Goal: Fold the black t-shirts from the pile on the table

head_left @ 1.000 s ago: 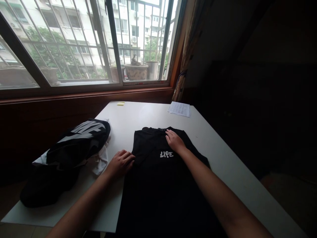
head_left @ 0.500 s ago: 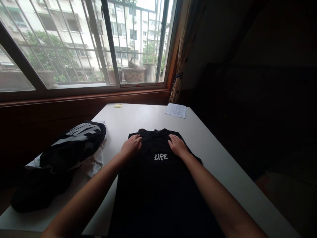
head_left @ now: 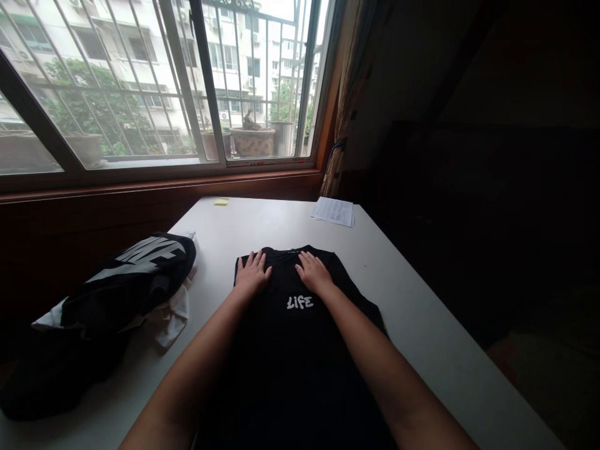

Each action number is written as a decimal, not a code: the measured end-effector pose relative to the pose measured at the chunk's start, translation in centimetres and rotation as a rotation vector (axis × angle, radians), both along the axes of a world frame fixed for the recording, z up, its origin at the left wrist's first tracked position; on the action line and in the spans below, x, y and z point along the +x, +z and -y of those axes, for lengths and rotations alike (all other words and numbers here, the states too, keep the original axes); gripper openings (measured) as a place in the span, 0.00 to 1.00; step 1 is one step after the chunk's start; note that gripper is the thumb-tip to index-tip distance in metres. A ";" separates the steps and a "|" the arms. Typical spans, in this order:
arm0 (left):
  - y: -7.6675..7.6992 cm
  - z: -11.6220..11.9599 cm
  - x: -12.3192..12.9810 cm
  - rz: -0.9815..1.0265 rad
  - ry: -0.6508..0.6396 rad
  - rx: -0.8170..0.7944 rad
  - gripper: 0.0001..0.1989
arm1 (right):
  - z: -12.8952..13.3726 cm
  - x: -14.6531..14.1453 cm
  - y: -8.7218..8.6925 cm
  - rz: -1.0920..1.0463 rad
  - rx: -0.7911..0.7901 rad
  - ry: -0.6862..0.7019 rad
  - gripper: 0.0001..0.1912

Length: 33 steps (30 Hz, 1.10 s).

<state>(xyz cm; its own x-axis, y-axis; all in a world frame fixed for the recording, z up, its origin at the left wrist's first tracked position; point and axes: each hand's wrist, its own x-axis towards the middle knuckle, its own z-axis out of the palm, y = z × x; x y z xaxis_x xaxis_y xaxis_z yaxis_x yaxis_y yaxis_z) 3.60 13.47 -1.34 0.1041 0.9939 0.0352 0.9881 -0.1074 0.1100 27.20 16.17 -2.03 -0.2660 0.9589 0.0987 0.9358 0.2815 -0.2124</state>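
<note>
A black T-shirt [head_left: 290, 350] lies spread on the white table, its collar at the far end and a white "Life" print on its chest. My left hand [head_left: 252, 272] rests flat on the shirt's left shoulder with the fingers spread. On the other side of the collar, my right hand [head_left: 314, 271] lies on the cloth, palm down and fingers stretched out. Neither hand grips the fabric. The shirt's near end runs out of view between my forearms.
On the left of the white table [head_left: 422, 325] lies a heap of black and white clothes [head_left: 135, 275]. Papers [head_left: 334, 211] and a yellow sticky note [head_left: 221, 202] lie near the far edge. Behind stands a barred window [head_left: 154, 87] with a curtain [head_left: 344, 112] beside it.
My right hand has shifted left, toward the collar. My left hand's fingers have spread wider on the left shoulder. The cloth at the collar lies flatter.
</note>
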 end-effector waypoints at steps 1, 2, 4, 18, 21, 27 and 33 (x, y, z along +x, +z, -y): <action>0.0 -0.2 -0.2 0.002 0.009 -0.008 0.33 | 0.0 -0.1 0.0 -0.003 -0.008 0.001 0.32; 0.0 -0.3 -0.3 0.005 0.014 -0.012 0.34 | -0.1 -0.1 0.0 -0.005 -0.014 0.003 0.32; 0.0 -0.7 -0.7 0.014 0.019 -0.010 0.34 | -0.2 -0.3 0.0 -0.010 -0.016 0.007 0.33; -0.2 -2.9 -5.0 -0.023 0.064 -0.024 0.34 | -1.5 -4.8 -0.1 -0.048 0.014 0.019 0.33; 0.2 -3.4 -5.8 -0.022 0.072 -0.047 0.34 | -2.0 -5.7 0.0 -0.048 0.006 0.010 0.33; 1.3 -4.9 -5.4 -0.022 0.142 -0.124 0.35 | -2.5 -6.4 0.2 -0.036 -0.017 0.001 0.33; 1.0 -5.0 -3.1 -0.048 -0.052 0.206 0.31 | -2.5 -6.4 0.4 -0.026 -0.030 0.000 0.34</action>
<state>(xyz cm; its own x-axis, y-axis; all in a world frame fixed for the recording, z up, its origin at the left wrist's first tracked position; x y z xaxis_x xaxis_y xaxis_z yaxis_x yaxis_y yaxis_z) 0.53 18.48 -0.36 0.1613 0.9596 0.2304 0.9843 -0.1734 0.0330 20.83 18.70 -1.68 -0.2639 0.9615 0.0770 0.9297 0.2748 -0.2451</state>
